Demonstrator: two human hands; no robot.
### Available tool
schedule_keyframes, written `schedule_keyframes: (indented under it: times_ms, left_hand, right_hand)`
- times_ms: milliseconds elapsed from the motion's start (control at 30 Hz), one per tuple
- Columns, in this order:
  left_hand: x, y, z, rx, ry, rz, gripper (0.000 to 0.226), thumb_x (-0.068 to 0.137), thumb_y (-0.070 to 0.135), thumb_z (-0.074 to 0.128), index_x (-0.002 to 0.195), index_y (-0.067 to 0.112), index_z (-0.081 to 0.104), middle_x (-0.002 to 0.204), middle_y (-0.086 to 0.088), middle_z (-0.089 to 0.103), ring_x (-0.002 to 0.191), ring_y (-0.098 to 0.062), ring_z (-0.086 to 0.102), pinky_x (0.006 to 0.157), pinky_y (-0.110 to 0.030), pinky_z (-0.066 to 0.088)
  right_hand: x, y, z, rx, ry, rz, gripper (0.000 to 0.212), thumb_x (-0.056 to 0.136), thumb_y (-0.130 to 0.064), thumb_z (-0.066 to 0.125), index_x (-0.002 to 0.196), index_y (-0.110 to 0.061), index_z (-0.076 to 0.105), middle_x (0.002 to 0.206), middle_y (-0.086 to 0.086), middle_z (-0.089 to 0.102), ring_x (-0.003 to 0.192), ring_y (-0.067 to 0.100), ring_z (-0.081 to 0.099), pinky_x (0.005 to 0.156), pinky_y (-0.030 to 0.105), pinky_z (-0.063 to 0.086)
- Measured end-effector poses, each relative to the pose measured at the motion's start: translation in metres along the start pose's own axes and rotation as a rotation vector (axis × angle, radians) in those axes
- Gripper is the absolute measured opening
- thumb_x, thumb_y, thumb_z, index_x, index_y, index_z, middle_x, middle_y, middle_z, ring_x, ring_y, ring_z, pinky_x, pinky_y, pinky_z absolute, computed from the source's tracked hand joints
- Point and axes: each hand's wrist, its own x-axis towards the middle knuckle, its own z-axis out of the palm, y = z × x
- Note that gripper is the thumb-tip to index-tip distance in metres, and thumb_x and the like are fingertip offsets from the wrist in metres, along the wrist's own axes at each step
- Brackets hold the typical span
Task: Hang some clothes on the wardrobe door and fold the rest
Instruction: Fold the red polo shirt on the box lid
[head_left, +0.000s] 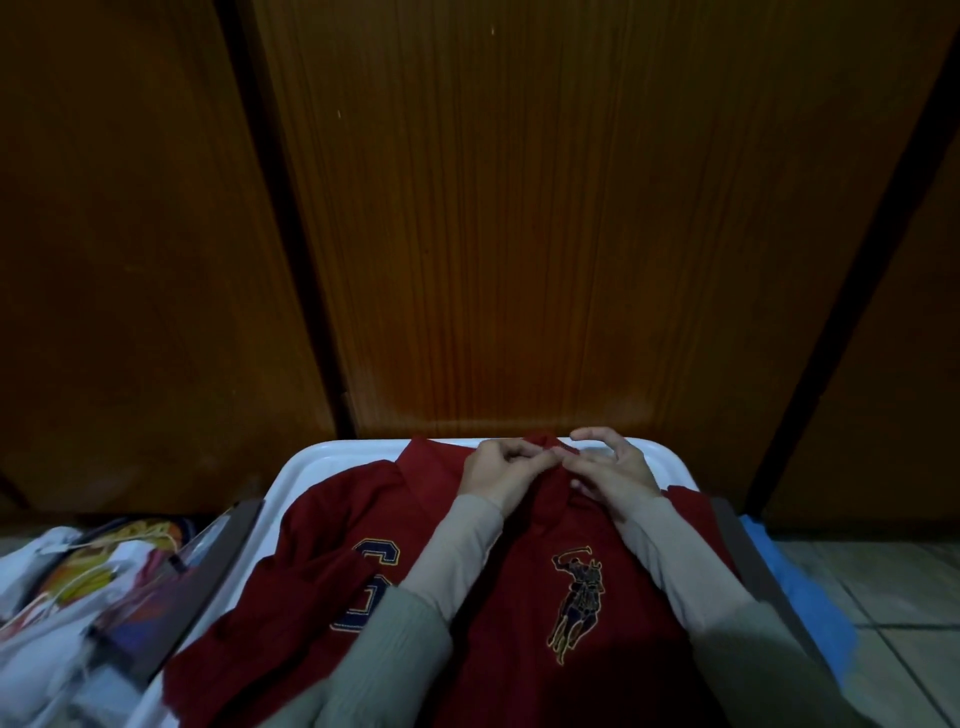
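A dark red polo shirt (524, 587) lies spread face-up on a white bench (311, 462) that stands against the brown wooden wardrobe doors (545, 208). The shirt's collar points toward the doors, and its lower part runs toward the camera. An embroidered horse-and-rider emblem (576, 603) shows on the shirt's chest, and a navy-and-yellow number patch (371, 577) sits on the opposite side of the chest from it. Both hands meet at the shirt's collar: the left hand (501, 470) has its grip pinched on the fabric at the neck opening, fingers curled tight, and the right hand (608, 467) pinches the same spot with thumb and forefinger while its other fingers arch loosely above the collar. Grey-beige sleeves (457, 551) cover both forearms, which lie across the shirt. Beside the shirt, off the bench's edge on the number-patch side, lies a heap of pale printed cloth (78, 582); on the emblem side a blue sheet (800, 592) lies on the tiled floor (893, 587).
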Motion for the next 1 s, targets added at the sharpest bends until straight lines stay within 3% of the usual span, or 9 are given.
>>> schedule_keyframes:
  times_ms: [100, 267, 333, 433, 500, 633, 800, 900, 1000]
  left_hand:
    - [-0.001, 0.006, 0.000, 0.185, 0.041, 0.054, 0.035, 0.073, 0.036, 0.075, 0.099, 0.013, 0.068, 0.080, 0.006, 0.060, 0.081, -0.007, 0.056, 0.076, -0.018, 0.040]
    - [0.004, 0.005, -0.003, 0.080, 0.053, 0.084, 0.015, 0.083, 0.002, 0.067, 0.095, 0.011, 0.068, 0.063, 0.006, 0.060, 0.065, -0.009, 0.056, 0.076, -0.028, 0.047]
    - [0.008, 0.006, -0.007, 0.051, -0.026, 0.107, 0.025, 0.083, -0.005, 0.063, 0.104, 0.010, 0.065, 0.070, 0.006, 0.062, 0.070, -0.010, 0.057, 0.078, -0.030, 0.048]
    - [0.013, 0.002, -0.016, 0.055, -0.221, 0.152, 0.046, 0.084, -0.012, 0.056, 0.120, 0.017, 0.053, 0.092, 0.004, 0.063, 0.081, -0.008, 0.054, 0.079, -0.024, 0.047]
    - [0.015, -0.008, -0.024, 0.156, -0.235, 0.195, 0.054, 0.084, -0.009, 0.060, 0.130, 0.016, 0.047, 0.110, -0.002, 0.062, 0.084, -0.010, 0.053, 0.078, -0.017, 0.044]
    - [0.009, -0.027, -0.049, 0.516, -0.025, 0.382, 0.023, 0.092, 0.023, 0.058, 0.113, 0.017, 0.064, 0.112, 0.003, 0.065, 0.102, -0.013, 0.059, 0.088, -0.018, 0.042]
    - [-0.001, -0.032, -0.076, 1.127, 0.083, 0.307, 0.034, 0.098, 0.046, 0.029, 0.110, 0.028, 0.055, 0.110, 0.011, 0.051, 0.110, -0.009, 0.042, 0.092, -0.033, 0.024]
    - [-0.009, -0.033, -0.076, 1.255, 0.157, 0.269, 0.073, 0.076, 0.055, -0.009, 0.114, 0.027, 0.047, 0.113, 0.007, 0.046, 0.112, -0.012, 0.041, 0.091, -0.034, 0.026]
    - [-0.011, -0.039, -0.073, 1.281, 0.205, 0.222, 0.066, 0.085, 0.054, -0.005, 0.122, 0.026, 0.042, 0.125, 0.005, 0.040, 0.120, -0.015, 0.035, 0.098, -0.034, 0.026]
  right_hand:
    - [-0.002, -0.002, 0.001, 0.003, -0.045, -0.059, 0.011, 0.088, 0.003, 0.058, 0.093, -0.007, 0.058, 0.072, 0.007, 0.058, 0.047, 0.001, 0.060, 0.049, 0.011, 0.049]
    - [0.000, 0.002, -0.003, -0.296, 0.009, -0.169, 0.019, 0.088, -0.004, 0.061, 0.086, -0.023, 0.061, 0.072, 0.003, 0.055, 0.059, 0.010, 0.051, 0.055, 0.019, 0.040]
    - [0.003, 0.004, -0.002, -0.310, -0.008, -0.180, 0.020, 0.088, -0.008, 0.061, 0.091, -0.028, 0.062, 0.083, 0.002, 0.058, 0.069, 0.009, 0.055, 0.066, 0.024, 0.046]
    - [0.002, 0.007, -0.001, -0.529, -0.033, -0.280, 0.034, 0.088, -0.015, 0.063, 0.119, -0.029, 0.055, 0.122, 0.001, 0.055, 0.111, 0.013, 0.054, 0.097, 0.032, 0.043]
    - [-0.001, 0.011, -0.001, -0.730, -0.113, -0.380, 0.053, 0.090, -0.018, 0.061, 0.138, -0.026, 0.040, 0.141, -0.004, 0.040, 0.129, 0.011, 0.038, 0.107, 0.031, 0.033]
    - [-0.003, 0.019, 0.004, -1.266, -0.192, -0.401, 0.065, 0.096, -0.043, 0.043, 0.150, -0.029, 0.010, 0.157, -0.007, 0.014, 0.141, 0.014, 0.021, 0.112, 0.035, 0.021]
    - [-0.003, 0.021, 0.004, -1.314, -0.131, -0.389, 0.075, 0.093, -0.053, 0.041, 0.151, -0.024, 0.004, 0.158, -0.006, 0.012, 0.142, 0.013, 0.018, 0.112, 0.033, 0.018]
    - [-0.005, 0.023, 0.007, -1.450, -0.189, -0.518, 0.082, 0.079, -0.075, 0.008, 0.150, -0.034, 0.005, 0.158, -0.014, -0.003, 0.143, 0.006, 0.010, 0.115, 0.036, 0.006]
    - [-0.006, 0.028, 0.011, -1.533, -0.271, -0.519, 0.118, 0.048, -0.085, -0.030, 0.150, -0.035, 0.003, 0.157, -0.015, -0.011, 0.142, -0.001, -0.013, 0.113, 0.046, -0.013]
